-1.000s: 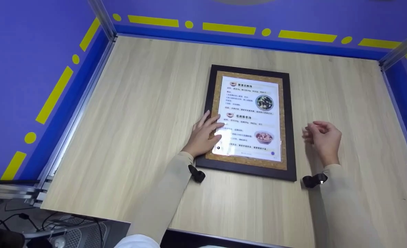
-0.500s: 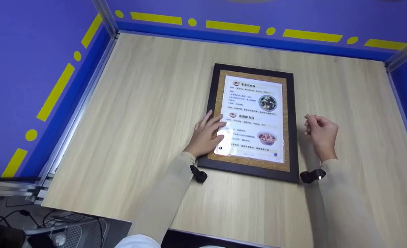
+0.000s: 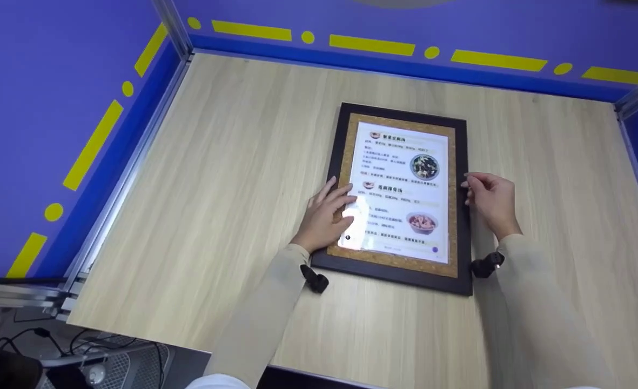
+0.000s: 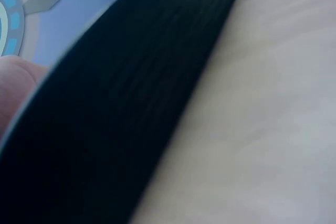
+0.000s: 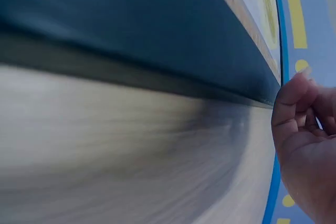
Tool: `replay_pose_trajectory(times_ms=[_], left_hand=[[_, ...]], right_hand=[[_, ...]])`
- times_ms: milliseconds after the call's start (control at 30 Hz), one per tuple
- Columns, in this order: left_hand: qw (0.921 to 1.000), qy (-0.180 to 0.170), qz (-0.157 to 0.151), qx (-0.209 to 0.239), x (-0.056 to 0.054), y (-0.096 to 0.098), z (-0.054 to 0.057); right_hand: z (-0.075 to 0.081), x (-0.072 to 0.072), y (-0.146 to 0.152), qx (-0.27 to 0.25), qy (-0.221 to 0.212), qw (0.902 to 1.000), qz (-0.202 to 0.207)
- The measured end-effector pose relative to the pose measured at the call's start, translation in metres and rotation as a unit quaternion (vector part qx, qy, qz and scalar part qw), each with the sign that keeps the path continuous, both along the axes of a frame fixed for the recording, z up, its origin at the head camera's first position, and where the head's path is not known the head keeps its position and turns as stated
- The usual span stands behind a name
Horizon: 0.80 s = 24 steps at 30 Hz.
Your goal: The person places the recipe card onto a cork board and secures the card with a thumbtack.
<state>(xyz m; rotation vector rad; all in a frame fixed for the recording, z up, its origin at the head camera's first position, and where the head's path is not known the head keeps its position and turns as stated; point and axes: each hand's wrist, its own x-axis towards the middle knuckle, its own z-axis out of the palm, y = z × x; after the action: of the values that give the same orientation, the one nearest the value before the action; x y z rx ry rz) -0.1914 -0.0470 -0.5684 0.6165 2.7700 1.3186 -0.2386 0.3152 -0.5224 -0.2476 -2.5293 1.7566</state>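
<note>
A dark-framed cork board (image 3: 400,265) lies flat, with a printed recipe sheet (image 3: 389,162) on it showing two bowls of food. My left hand (image 3: 324,216) rests on the board's left edge, fingers spread and fingertips over the sheet's margin. On the other side my right hand (image 3: 491,200) has its fingers curled, with thumb and forefinger tips together right at the frame's right edge. Something pale shows at those tips in the right wrist view, above the curled fingers (image 5: 286,119); I cannot tell whether it is a nail or a small thing pinched there.
A wooden table (image 3: 232,189) carries the board, and blue-purple panels (image 3: 65,108) with yellow dashes stand along its sides and back. Black cables (image 3: 38,332) hang below the front left corner. A small black wrist camera (image 3: 314,279) is strapped to the left sleeve.
My right hand has moved left and slightly forward, from beside the board up to its right edge, fingers curled throughout. The left hand has kept its place on the board.
</note>
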Motion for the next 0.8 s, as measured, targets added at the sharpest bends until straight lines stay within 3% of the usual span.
replay_pose_trajectory(times_ms=[333,567,800], left_hand=[[0.9991,0.016,0.02,0.034,0.003,-0.008,-0.001],[0.9992,0.006,0.016,0.036,0.004,-0.003,-0.002],[0.9988,0.007,0.022,0.044,0.001,0.001,-0.002]], right_hand=[[0.004,-0.037,-0.026,0.011,0.014,0.9998,0.012],[-0.001,-0.057,-0.031,0.119,0.006,0.9927,0.017],[-0.007,-0.088,-0.031,0.169,0.013,0.9856,0.007]])
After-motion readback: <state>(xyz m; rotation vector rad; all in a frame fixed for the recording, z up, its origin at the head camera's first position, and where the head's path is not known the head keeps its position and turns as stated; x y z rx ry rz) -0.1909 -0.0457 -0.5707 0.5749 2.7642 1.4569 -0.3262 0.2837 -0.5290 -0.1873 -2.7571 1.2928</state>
